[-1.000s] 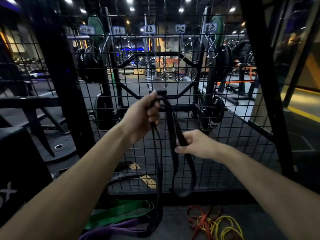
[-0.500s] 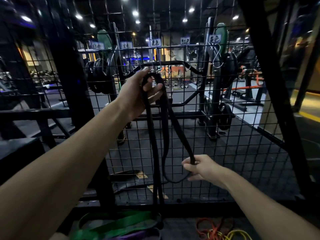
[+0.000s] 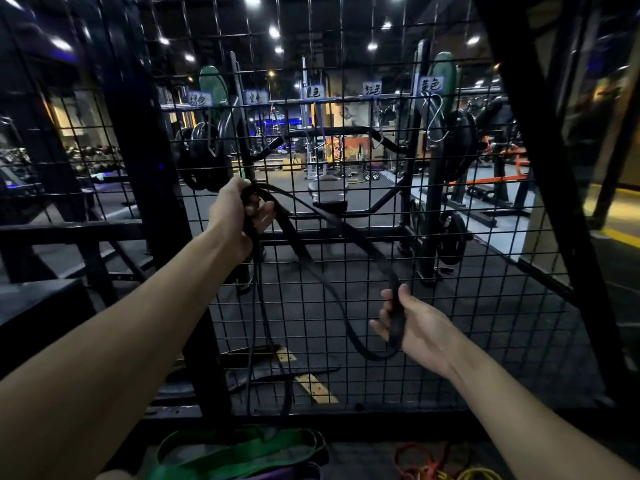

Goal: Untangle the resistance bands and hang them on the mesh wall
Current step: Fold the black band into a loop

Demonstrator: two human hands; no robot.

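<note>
A dim gym fills the background, lit by small round ceiling lights point(image 3: 273, 32) and floored in dark rubber matting point(image 3: 450, 327) with yellow stripe marks point(image 3: 317, 388) near the foot of the wall. Across the whole front stands the black mesh wall point(image 3: 363, 237), a wire grid framed by heavy black uprights point(image 3: 145, 202). Through it show a squat rack point(image 3: 426, 174) loaded with weight plates point(image 3: 204, 157), a bench point(image 3: 327, 194) and orange equipment point(image 3: 498, 178) farther right. Along the upper grid hang five small white labels point(image 3: 372, 89) with handwritten characters, and a metal S-hook point(image 3: 434, 119) dangles under the rightmost one.

Both bare forearms reach toward the mesh. The left hand point(image 3: 239, 213) is raised, its fingers curled round a bunched part of the black resistance band point(image 3: 311, 251), held just in front of the grid. From there the band loops down and right to the right hand point(image 3: 412, 327), lower and nearer, where thumb and fingers close on its flat strap. Further black strands drop straight from the left hand to the floor.

At the bottom edge, on the ground before the wall, lie a green band point(image 3: 242, 452) over a purple band point(image 3: 284, 474), and to the right a tangle of thin red and yellow bands point(image 3: 440, 465).
</note>
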